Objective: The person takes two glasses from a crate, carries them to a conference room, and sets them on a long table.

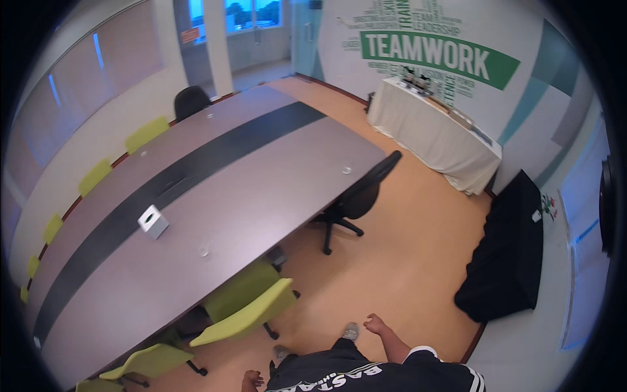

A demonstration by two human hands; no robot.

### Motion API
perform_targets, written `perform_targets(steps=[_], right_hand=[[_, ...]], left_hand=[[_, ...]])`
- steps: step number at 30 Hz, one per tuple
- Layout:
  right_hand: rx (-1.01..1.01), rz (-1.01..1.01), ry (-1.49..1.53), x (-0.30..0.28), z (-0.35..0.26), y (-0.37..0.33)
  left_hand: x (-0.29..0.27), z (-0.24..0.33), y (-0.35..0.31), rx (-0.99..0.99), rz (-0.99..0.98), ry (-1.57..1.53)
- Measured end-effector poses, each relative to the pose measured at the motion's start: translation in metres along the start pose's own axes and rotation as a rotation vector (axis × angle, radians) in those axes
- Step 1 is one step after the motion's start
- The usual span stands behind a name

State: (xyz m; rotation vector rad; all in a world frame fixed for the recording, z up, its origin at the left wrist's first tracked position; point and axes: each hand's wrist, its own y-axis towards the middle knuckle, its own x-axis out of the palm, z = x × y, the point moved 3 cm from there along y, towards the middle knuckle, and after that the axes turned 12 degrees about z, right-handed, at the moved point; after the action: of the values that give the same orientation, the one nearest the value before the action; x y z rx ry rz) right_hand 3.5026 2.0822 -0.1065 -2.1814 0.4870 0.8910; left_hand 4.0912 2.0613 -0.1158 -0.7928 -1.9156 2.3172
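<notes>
My right hand [377,324] hangs low at the bottom middle of the head view, above the wooden floor, fingers loosely curled with nothing in them. My left hand [252,379] shows at the bottom edge, beside my dark shirt, also holding nothing that I can see. The nearest thing to both is a lime-green chair [251,307] pushed under the long grey-brown meeting table [215,196]. I stand on the floor beside that table.
A white tissue box [153,222] sits on the table. A black swivel chair [356,196] stands at its right side, more green chairs [140,362] along both sides. A white-clothed table [434,134] and a black-draped one [506,255] line the right wall.
</notes>
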Motion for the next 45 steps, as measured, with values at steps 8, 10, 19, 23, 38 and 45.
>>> perform_targets(steps=[8, 10, 19, 23, 38, 45], right_hand=[[0.056, -0.11, -0.098, -0.044, 0.126, 0.005], [-0.106, -0.148, -0.275, -0.059, 0.167, 0.02], [-0.38, -0.103, -0.507, -0.109, 0.249, 0.085], [-0.154, 0.066, -0.228, -0.142, 0.241, 0.113], [0.231, -0.022, 0.189, -0.291, 0.263, 0.285], [0.36, 0.189, 0.459, -0.4, 0.22, 0.395]], left_hand=[[0.168, 0.247, -0.028, 0.929, 0.122, 0.355], [0.235, 0.308, -0.078, 0.687, -0.011, 0.011], [0.375, 0.431, -0.154, 0.814, -0.176, 0.524], [0.367, 0.446, -0.099, 0.782, -0.139, 0.8], [0.565, 0.671, -0.102, 0.758, -0.214, 0.924], [0.696, 0.831, -0.159, 0.825, -0.274, 0.875]])
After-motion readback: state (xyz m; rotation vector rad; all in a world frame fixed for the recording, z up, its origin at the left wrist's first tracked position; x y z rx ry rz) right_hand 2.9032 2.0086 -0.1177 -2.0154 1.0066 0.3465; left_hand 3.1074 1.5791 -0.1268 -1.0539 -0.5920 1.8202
